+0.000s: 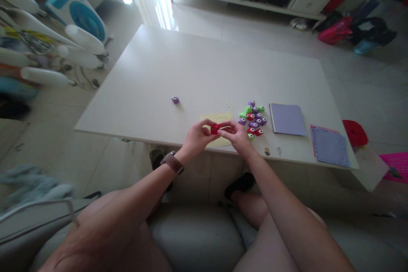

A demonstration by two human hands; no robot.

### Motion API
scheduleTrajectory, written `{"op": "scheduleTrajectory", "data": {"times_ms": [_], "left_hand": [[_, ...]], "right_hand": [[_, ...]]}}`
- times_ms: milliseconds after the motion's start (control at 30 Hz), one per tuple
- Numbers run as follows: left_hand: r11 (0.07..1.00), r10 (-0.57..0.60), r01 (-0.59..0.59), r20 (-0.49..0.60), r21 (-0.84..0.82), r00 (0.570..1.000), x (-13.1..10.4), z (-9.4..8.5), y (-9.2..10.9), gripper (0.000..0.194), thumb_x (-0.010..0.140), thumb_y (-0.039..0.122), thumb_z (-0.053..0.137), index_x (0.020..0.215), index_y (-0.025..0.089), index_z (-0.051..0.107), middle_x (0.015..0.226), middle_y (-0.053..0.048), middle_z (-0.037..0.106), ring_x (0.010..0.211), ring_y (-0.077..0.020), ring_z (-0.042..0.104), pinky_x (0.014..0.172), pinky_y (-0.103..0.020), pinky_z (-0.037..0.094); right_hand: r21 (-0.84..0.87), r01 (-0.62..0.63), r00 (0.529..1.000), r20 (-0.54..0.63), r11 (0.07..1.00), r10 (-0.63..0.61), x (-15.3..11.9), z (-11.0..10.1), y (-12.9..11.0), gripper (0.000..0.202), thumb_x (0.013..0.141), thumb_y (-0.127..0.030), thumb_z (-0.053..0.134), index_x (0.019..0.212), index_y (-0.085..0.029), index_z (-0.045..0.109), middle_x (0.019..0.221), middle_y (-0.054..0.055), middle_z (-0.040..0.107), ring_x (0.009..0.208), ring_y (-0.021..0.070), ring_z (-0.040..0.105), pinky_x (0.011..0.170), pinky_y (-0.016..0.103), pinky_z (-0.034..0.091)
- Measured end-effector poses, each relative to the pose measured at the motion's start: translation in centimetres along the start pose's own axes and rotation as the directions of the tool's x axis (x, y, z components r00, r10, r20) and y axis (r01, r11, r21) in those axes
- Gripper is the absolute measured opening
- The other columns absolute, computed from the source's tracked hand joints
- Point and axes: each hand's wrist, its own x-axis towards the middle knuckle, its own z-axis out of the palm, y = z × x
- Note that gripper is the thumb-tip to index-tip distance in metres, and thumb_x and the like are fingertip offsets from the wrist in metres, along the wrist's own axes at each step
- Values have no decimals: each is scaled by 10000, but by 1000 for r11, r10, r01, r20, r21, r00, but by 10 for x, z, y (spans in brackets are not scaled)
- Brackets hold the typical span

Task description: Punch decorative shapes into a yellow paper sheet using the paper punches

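Observation:
Between my two hands is a small red punch (215,129), held above a yellow sheet of paper (219,141) near the table's front edge. The fingers of my left hand (197,137) grip its left side, and a watch is on that wrist. My right hand (237,135) pinches it from the right. Just right of my right hand lies a cluster of purple, green and red punches (255,120). One purple punch (175,100) sits apart on the left. Tiny pale paper bits (228,102) are scattered beyond the yellow sheet.
On the white table (204,63), a stack of purple paper (287,119) lies right of the punches. Farther right are purple sheets with punched edges (331,146). Two small items lie near the front edge. A red stool (355,132) stands beyond the right side.

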Motion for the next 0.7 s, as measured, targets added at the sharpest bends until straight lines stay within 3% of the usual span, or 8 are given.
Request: {"op": "scheduleTrajectory", "data": {"times_ms": [133,267,467,600,700], "left_hand": [[994,86,-86,-8,64,996,-1,4,0,315,765,328,869,950,184,659,778,-7,711,674,-126,649,626,-245,490],[997,81,-81,9,-2,997,-1,5,1,354,751,339,880,926,182,616,803,-13,704,694,-126,652,638,-247,503],[946,-88,119,111,-302,990,3,3,6,436,692,271,894,1036,176,644,949,-35,735,798,-145,697,753,-289,538],[855,-184,223,128,-468,974,6,2,4,313,751,313,841,981,143,714,852,-41,741,778,-143,684,849,-342,545],[818,-205,257,158,-514,966,7,3,3,364,752,385,870,981,138,734,838,-43,748,748,-134,673,846,-341,542]], "right_hand": [[6,-6,1000,-8,1000,6,-1,2,1,397,664,-458,936,917,-226,738,916,53,807,902,250,766,861,415,610],[34,2,1000,-26,999,-1,-1,2,0,404,637,-453,954,894,-227,738,898,47,808,884,245,768,859,412,615],[154,28,999,-48,988,-20,0,0,2,318,684,-415,936,896,-229,788,946,41,816,912,217,751,916,399,587],[203,13,999,-45,979,-4,1,-1,3,316,683,-417,935,904,-232,805,926,34,809,877,202,733,908,395,578],[230,17,998,-62,973,-3,2,-1,2,307,662,-408,948,871,-234,807,902,25,803,869,195,722,911,395,571]]}}
